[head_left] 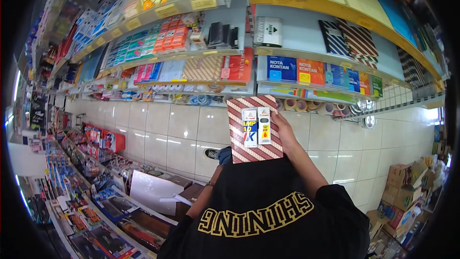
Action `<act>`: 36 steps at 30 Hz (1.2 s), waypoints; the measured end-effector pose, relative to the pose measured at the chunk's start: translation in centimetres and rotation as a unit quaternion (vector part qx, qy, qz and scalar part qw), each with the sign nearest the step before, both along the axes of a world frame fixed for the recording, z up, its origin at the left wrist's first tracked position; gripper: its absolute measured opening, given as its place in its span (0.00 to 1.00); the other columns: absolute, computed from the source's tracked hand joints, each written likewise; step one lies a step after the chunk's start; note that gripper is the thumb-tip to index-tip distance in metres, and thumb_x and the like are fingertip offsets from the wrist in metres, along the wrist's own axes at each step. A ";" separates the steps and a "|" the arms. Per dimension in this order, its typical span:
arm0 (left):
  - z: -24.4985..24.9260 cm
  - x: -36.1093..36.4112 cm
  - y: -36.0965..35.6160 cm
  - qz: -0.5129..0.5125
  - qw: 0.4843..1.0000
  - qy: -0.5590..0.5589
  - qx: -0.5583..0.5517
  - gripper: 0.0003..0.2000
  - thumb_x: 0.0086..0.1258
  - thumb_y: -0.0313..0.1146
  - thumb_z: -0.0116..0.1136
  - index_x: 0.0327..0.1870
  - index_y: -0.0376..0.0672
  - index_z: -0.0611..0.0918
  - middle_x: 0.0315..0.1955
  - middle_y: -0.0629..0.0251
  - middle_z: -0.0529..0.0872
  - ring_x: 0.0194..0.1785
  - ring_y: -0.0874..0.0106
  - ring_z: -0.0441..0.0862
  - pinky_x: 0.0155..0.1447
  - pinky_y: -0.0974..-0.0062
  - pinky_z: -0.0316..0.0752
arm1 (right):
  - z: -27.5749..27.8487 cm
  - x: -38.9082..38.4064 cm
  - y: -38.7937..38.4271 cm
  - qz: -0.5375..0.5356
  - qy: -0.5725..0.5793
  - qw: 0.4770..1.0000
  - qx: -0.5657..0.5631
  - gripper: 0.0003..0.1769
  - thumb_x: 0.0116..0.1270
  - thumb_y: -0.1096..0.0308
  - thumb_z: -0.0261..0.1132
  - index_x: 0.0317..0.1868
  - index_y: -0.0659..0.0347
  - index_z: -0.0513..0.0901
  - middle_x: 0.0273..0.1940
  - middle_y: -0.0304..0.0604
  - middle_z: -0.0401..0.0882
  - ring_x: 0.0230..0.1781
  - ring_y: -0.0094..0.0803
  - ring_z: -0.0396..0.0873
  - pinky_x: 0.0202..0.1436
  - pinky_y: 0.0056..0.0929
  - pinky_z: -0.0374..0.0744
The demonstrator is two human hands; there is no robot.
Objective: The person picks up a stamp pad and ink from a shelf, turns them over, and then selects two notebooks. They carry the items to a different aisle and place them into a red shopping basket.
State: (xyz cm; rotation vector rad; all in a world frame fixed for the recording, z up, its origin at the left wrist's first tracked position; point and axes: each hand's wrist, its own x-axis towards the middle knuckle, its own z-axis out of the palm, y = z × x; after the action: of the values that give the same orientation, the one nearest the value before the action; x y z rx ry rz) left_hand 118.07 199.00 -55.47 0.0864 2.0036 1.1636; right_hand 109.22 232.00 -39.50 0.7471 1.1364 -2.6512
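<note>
My right hand (283, 132) grips the right edge of a hardcover book (238, 151) with red and cream diagonal stripes, held in front of my chest. On its cover lie two small ink boxes side by side. The left stamp pad ink box (250, 136) is white with yellow, blue and red print; the narrower ink box (264, 127) is white and yellow with a red drop. My left hand (216, 174) is down by the book's lower left corner, with its fingers hidden from sight.
Ahead are stationery shelves (306, 50) with nota kontan books (281, 68), a stamp pad box (269, 31) and striped books (357, 43). Low displays of goods (91, 220) line the left. Cardboard boxes (402, 187) are piled at right. Pale tiled floor (177, 120) lies between.
</note>
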 end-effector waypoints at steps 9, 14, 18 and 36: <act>-1.6 -0.6 -1.0 -0.002 1.000 0.018 -0.025 0.31 0.71 0.49 0.62 0.69 0.40 0.73 0.52 0.53 0.85 0.51 0.67 0.84 0.55 0.63 0.78 | -1.0 -0.1 0.4 0.000 -0.016 1.000 -0.019 0.28 0.79 0.56 0.55 0.72 0.60 0.67 0.64 0.43 0.76 0.64 0.34 0.75 0.65 0.34 0.78; -1.9 -1.2 -1.6 -0.012 0.999 0.019 -0.044 0.30 0.71 0.49 0.62 0.68 0.39 0.75 0.49 0.53 0.87 0.49 0.66 0.86 0.54 0.63 0.78 | 0.5 -0.5 0.2 0.005 -0.047 0.999 0.010 0.27 0.79 0.55 0.56 0.72 0.58 0.68 0.62 0.41 0.76 0.62 0.31 0.75 0.64 0.32 0.78; -1.4 -2.5 -2.9 -0.064 0.992 0.004 -0.112 0.30 0.70 0.49 0.62 0.67 0.39 0.76 0.47 0.53 0.88 0.48 0.66 0.86 0.53 0.63 0.79 | 0.9 -0.3 0.7 -0.014 -0.029 0.999 -0.009 0.26 0.79 0.55 0.56 0.71 0.58 0.68 0.62 0.41 0.76 0.62 0.31 0.75 0.63 0.32 0.78; 19.5 -13.2 13.5 0.214 0.897 -0.087 0.376 0.19 0.79 0.36 0.53 0.64 0.34 0.73 0.57 0.61 0.82 0.56 0.75 0.81 0.59 0.74 0.77 | 2.2 0.2 0.7 -0.003 0.079 0.994 0.072 0.25 0.78 0.64 0.57 0.71 0.62 0.67 0.63 0.43 0.77 0.61 0.29 0.77 0.63 0.30 0.77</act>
State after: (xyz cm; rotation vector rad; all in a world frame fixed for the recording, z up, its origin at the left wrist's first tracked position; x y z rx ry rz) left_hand 104.91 212.46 -35.95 -0.0756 1.3437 2.1038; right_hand 109.41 232.69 -37.27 0.5731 1.3781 -2.6970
